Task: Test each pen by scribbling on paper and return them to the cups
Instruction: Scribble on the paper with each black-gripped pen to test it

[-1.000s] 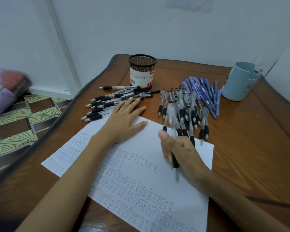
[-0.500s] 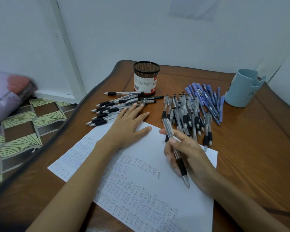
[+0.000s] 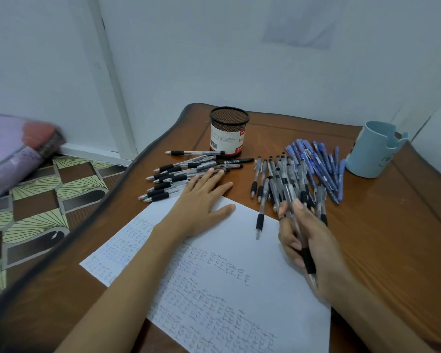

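Note:
A white sheet of paper [image 3: 239,253] covered in rows of scribbles lies on the wooden table. My left hand [image 3: 201,202] rests flat on its upper left part, fingers straight. My right hand [image 3: 308,245] grips a clear pen with a black grip [image 3: 306,258] over the paper's right side, tip pointing down toward me. Another clear pen [image 3: 260,220] lies on the paper's top edge. A black mesh cup [image 3: 229,132] stands at the back. A light blue cup [image 3: 374,149] stands at the back right.
Clear black-grip pens lie in a group [image 3: 178,174] left of my left hand and in a pile [image 3: 283,179] in the middle. Blue pens [image 3: 318,164] lie beside the blue cup. The table edge [image 3: 107,207] curves at left above patterned floor.
My right hand has shifted right and slightly toward me with the pen, from above the scribbled rows to the paper's right side. The left hand stays flat on the paper.

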Demonstrator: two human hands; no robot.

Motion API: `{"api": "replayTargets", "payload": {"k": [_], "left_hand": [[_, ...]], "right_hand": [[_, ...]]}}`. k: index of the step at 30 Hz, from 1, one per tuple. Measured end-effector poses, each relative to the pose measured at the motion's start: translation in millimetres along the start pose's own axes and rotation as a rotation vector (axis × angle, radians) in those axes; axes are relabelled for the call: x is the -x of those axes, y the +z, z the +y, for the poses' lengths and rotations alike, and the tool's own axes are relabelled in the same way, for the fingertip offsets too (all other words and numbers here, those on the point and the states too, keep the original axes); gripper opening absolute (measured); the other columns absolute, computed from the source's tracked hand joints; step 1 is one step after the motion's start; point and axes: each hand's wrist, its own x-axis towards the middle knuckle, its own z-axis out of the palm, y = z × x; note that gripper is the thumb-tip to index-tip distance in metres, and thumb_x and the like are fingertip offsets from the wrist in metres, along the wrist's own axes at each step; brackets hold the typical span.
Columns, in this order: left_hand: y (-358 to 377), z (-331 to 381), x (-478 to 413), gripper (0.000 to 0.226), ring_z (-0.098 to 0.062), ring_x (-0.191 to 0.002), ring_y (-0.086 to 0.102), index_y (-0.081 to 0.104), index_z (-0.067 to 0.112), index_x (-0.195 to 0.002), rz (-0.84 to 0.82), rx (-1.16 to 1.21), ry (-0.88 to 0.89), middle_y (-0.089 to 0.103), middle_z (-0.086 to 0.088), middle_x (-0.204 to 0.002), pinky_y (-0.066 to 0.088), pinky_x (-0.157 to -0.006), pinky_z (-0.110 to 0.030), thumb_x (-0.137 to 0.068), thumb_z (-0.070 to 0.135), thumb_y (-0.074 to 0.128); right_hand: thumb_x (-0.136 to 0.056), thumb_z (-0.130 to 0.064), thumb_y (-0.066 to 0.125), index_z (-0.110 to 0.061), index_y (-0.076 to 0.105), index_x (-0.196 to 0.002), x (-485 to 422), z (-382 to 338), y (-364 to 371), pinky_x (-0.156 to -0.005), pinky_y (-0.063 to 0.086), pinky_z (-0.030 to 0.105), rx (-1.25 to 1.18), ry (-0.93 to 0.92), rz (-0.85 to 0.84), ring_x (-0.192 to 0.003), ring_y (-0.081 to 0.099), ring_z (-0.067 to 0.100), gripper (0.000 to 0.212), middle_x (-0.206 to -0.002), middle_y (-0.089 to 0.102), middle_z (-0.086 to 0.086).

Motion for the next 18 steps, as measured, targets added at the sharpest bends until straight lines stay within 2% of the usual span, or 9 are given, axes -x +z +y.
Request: {"api": "replayTargets", "payload": {"k": [3, 6, 8, 10, 13, 15, 18], "left_hand": [[-0.3, 1.4, 0.9, 0.062, -0.009, -0.144, -0.015, 0.01, 0.034, -0.15, 0.0, -0.001, 0.001, -0.007, 0.008, -0.159, -0.017, -0.109, -0.027, -0.095, 0.06, 0.022], [-1.3, 1.8, 1.2, 0.06, -0.009, -0.144, -0.016, 0.01, 0.034, -0.15, 0.001, 0.006, 0.002, -0.007, 0.008, -0.159, -0.018, -0.109, -0.027, -0.096, 0.056, 0.024], [-1.5, 2.0, 0.7, 0.06, -0.009, -0.143, -0.016, 0.009, 0.034, -0.15, -0.001, 0.009, -0.002, -0.008, 0.008, -0.159, -0.019, -0.109, -0.028, -0.096, 0.057, 0.024], [-1.0, 2.0, 0.2, 0.06, -0.009, -0.143, -0.017, 0.009, 0.034, -0.15, -0.001, 0.005, -0.004, -0.008, 0.008, -0.159, -0.018, -0.109, -0.028, -0.096, 0.057, 0.023], [-0.1, 2.3, 0.2, 0.06, -0.009, -0.143, -0.017, 0.01, 0.034, -0.15, 0.007, 0.012, 0.001, -0.008, 0.008, -0.159, -0.019, -0.109, -0.027, -0.096, 0.057, 0.024], [-0.1, 2.2, 0.7, 0.06, -0.008, -0.143, -0.017, 0.01, 0.034, -0.15, 0.01, 0.02, -0.001, -0.008, 0.008, -0.159, -0.02, -0.108, -0.027, -0.096, 0.057, 0.024], [-0.3, 2.5, 2.0, 0.064, -0.008, -0.143, -0.017, 0.013, 0.033, -0.15, 0.019, 0.03, 0.001, -0.007, 0.008, -0.159, -0.018, -0.111, -0.029, -0.094, 0.062, 0.023]], "right_hand": [[-0.095, -0.031, 0.043, -0.008, 0.06, -0.088, -16.7, -16.8, -10.3, -0.039, 0.028, 0.02, 0.395, -0.109, 0.167, -0.038, 0.032, 0.008, 0.029, -0.051, 0.04, -0.001], [-0.095, -0.027, 0.053, -0.009, 0.063, -0.086, -55.8, -28.9, -26.9, -0.06, 0.035, 0.028, 0.84, -0.197, 0.293, -0.058, 0.047, 0.015, 0.023, -0.065, 0.05, 0.009], [-0.094, -0.025, 0.055, -0.008, 0.064, -0.102, -83.0, -32.5, -33.5, -0.068, 0.039, 0.031, 0.998, -0.179, 0.347, -0.073, 0.057, 0.025, 0.021, -0.077, 0.059, 0.011], [-0.093, -0.029, 0.056, -0.007, 0.055, -0.124, -103.4, -35.9, -36.7, -0.067, 0.036, 0.031, 1.122, -0.152, 0.385, -0.085, 0.06, 0.029, 0.038, -0.09, 0.062, 0.012], [-0.093, -0.037, 0.054, -0.014, 0.051, -0.129, -122.1, -45.2, -34.7, -0.069, 0.032, 0.029, 1.321, -0.254, 0.478, -0.1, 0.058, 0.026, 0.043, -0.109, 0.062, 0.01], [-0.092, -0.033, 0.055, -0.019, 0.058, -0.119, -135.5, -46.5, -27.1, -0.072, 0.037, 0.029, 1.399, -0.375, 0.445, -0.106, 0.056, 0.025, 0.03, -0.113, 0.06, 0.008], [-0.092, -0.023, 0.055, -0.024, 0.068, -0.104, -156.9, -38.6, -4.5, -0.072, 0.039, 0.029, 1.522, -0.504, 0.249, -0.105, 0.053, 0.024, 0.018, -0.101, 0.057, 0.003]]}}
